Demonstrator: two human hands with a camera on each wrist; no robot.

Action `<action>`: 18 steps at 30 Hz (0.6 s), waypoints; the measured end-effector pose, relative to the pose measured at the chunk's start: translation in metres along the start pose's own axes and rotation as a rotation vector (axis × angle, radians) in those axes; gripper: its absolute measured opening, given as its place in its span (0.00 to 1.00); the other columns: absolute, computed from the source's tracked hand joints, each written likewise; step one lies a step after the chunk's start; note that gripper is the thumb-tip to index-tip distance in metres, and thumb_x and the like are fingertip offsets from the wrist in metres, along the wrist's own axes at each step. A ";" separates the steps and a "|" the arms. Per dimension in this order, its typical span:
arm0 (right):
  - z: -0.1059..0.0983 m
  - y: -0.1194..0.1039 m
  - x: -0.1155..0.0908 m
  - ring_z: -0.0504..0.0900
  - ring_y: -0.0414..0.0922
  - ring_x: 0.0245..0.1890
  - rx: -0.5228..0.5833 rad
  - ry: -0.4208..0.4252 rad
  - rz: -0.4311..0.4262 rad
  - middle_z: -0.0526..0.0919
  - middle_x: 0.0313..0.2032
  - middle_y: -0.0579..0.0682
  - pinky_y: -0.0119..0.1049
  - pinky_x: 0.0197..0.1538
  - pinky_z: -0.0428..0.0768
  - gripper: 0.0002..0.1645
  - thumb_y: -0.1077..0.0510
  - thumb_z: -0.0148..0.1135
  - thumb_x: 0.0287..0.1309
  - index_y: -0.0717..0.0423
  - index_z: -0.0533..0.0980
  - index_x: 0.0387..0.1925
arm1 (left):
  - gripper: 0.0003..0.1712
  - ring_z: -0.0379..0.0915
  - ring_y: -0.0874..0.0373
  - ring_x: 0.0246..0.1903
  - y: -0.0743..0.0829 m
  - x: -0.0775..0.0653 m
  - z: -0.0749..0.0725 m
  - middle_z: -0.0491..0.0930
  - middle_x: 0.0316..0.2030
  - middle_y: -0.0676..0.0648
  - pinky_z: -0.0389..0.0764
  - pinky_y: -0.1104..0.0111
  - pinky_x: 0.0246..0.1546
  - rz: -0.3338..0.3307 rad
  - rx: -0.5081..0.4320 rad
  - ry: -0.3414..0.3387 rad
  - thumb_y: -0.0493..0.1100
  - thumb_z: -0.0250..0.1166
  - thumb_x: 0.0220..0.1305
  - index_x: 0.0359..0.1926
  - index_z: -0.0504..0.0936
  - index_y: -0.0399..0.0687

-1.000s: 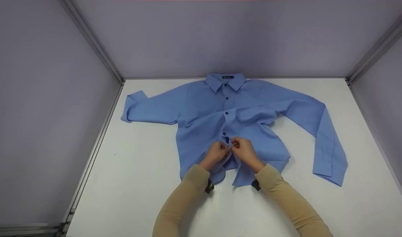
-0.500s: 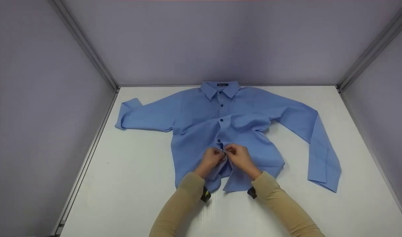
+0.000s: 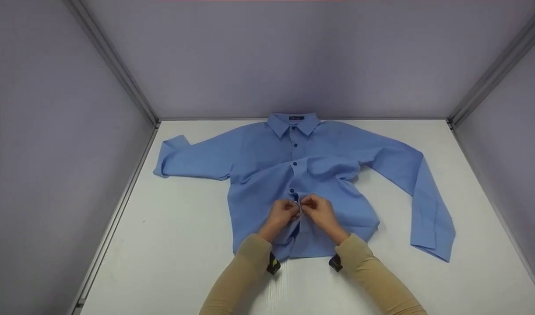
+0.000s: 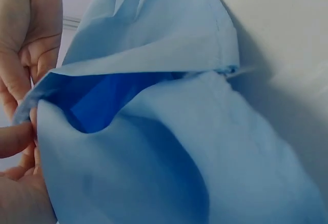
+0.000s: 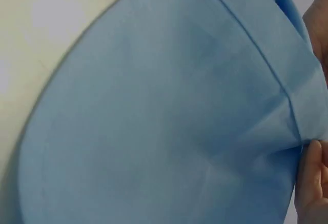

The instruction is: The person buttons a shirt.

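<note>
A blue long-sleeved button-up shirt (image 3: 261,192) lies front side up, its collar (image 3: 310,124) at the far side. Dark buttons (image 3: 295,163) run down the placket and look fastened above the hands. Below them the two front edges are parted in a narrow gap. My left hand (image 3: 283,215) pinches one edge at this gap, and my right hand (image 3: 321,213) pinches the other edge close beside it. In the left wrist view, the raised cloth (image 4: 148,55) opens onto the shirt's darker inside. Whether a button sits between the fingertips is hidden.
The shirt rests on a white table (image 3: 175,245) bounded by grey panels (image 3: 302,57) at the back and sides. One sleeve (image 3: 193,162) reaches left with its cuff folded over; the other sleeve (image 3: 429,210) bends toward the near edge at right.
The head view has shifted, so the scene sits lower. Both hands stay at the placket, fingertips close together. The lower front edges, spread apart before, have come nearer each other.
</note>
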State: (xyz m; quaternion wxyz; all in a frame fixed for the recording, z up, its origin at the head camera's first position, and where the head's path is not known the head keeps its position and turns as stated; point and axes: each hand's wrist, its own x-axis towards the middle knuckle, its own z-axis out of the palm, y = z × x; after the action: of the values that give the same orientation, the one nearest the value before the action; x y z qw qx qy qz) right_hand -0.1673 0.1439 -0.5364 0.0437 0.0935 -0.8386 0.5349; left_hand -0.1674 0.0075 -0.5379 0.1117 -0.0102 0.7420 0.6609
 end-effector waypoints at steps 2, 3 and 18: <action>0.001 0.000 0.000 0.76 0.45 0.29 0.007 0.005 0.006 0.79 0.27 0.51 0.37 0.35 0.73 0.01 0.69 0.61 0.48 0.63 0.77 0.27 | 0.03 0.71 0.60 0.22 0.000 0.000 -0.001 0.74 0.22 0.46 0.74 0.69 0.25 -0.007 -0.030 -0.007 0.29 0.54 0.59 0.29 0.73 0.32; 0.001 0.000 0.000 0.76 0.45 0.29 0.009 0.004 0.003 0.79 0.27 0.51 0.37 0.34 0.73 0.01 0.68 0.61 0.48 0.64 0.77 0.27 | 0.03 0.71 0.60 0.23 0.000 0.001 -0.002 0.74 0.22 0.46 0.74 0.70 0.26 -0.007 -0.049 -0.009 0.29 0.54 0.59 0.30 0.73 0.32; 0.000 0.001 -0.001 0.76 0.45 0.28 0.002 -0.052 0.042 0.78 0.26 0.50 0.36 0.32 0.74 0.04 0.68 0.62 0.47 0.63 0.77 0.28 | 0.05 0.67 0.62 0.18 -0.002 0.000 0.001 0.72 0.19 0.48 0.72 0.71 0.22 0.013 -0.085 0.060 0.28 0.56 0.55 0.24 0.76 0.33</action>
State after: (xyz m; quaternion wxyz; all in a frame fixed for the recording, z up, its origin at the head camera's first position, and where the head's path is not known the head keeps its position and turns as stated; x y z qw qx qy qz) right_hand -0.1661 0.1444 -0.5371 0.0104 0.0897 -0.8407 0.5340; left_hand -0.1669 0.0083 -0.5395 0.0846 -0.0297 0.7164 0.6919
